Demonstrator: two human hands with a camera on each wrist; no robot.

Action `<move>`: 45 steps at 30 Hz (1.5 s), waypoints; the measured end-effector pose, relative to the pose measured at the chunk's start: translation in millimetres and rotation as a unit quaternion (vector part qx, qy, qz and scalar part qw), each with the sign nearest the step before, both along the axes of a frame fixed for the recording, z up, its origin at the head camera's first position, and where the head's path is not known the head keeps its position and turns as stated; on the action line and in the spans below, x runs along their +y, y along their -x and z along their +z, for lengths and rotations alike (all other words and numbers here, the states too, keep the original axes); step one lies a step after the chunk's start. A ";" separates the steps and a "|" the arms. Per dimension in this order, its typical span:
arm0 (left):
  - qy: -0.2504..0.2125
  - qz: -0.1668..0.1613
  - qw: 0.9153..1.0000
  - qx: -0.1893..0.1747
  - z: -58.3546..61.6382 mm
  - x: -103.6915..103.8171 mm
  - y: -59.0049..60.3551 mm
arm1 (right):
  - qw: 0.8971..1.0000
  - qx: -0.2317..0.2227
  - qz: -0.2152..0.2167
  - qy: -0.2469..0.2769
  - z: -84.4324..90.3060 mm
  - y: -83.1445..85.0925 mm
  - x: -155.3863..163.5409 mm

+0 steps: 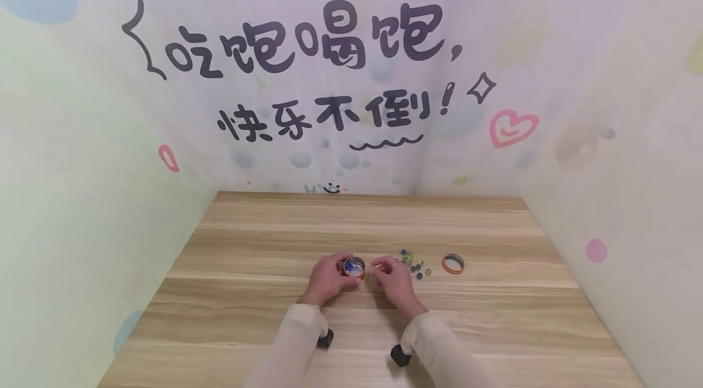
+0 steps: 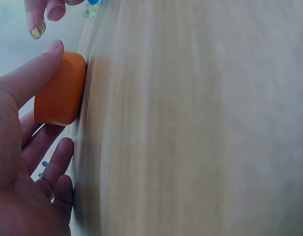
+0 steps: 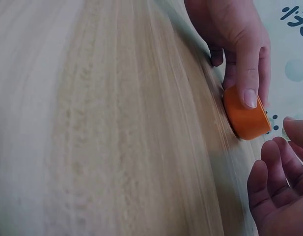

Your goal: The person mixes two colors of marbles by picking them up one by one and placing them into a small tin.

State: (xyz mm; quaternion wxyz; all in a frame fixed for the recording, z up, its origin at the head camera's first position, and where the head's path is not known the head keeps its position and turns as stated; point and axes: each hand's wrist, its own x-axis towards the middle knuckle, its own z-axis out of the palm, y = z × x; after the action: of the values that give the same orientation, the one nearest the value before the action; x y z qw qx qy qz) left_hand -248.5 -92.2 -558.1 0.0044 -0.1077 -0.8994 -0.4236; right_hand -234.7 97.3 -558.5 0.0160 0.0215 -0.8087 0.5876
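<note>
A small round orange tin (image 1: 354, 268) stands open on the wooden table (image 1: 362, 223), with a blue marble inside it. My left hand (image 1: 331, 276) grips the tin from the left, thumb on its side wall. In the left wrist view the thumb lies along the orange tin (image 2: 60, 88) and the fingers curl below it. My right hand (image 1: 387, 275) hovers just right of the tin and pinches a yellowish marble (image 2: 37, 30) at its fingertips. In the right wrist view the tin (image 3: 245, 118) sits under the left thumb, while the right fingers (image 3: 276, 191) curl nearby.
Several loose marbles (image 1: 413, 262) lie on the table right of my right hand. An orange lid (image 1: 453, 263) lies beyond them. Decorated walls enclose the table at the back and on both sides.
</note>
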 end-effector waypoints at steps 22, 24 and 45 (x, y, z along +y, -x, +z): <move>0.004 0.002 1.000 0.007 -1.2 -0.4 0.1 | 1.000 -0.018 0.005 0.025 -2.6 4.3 -17.0; 0.003 0.002 1.000 0.007 -1.1 -0.4 0.1 | 0.999 -0.021 0.003 0.024 -2.9 4.4 -17.6; 0.016 0.007 1.000 0.008 -3.9 0.8 1.7 | 1.000 -0.016 0.011 0.005 -7.8 5.7 -23.4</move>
State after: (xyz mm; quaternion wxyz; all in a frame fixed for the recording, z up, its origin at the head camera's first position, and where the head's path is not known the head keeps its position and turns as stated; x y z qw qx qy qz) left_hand -250.2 -91.4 -562.0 0.0129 -0.1050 -0.9067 -0.4083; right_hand -240.4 73.8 -566.3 -0.0029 0.0208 -0.8054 0.5924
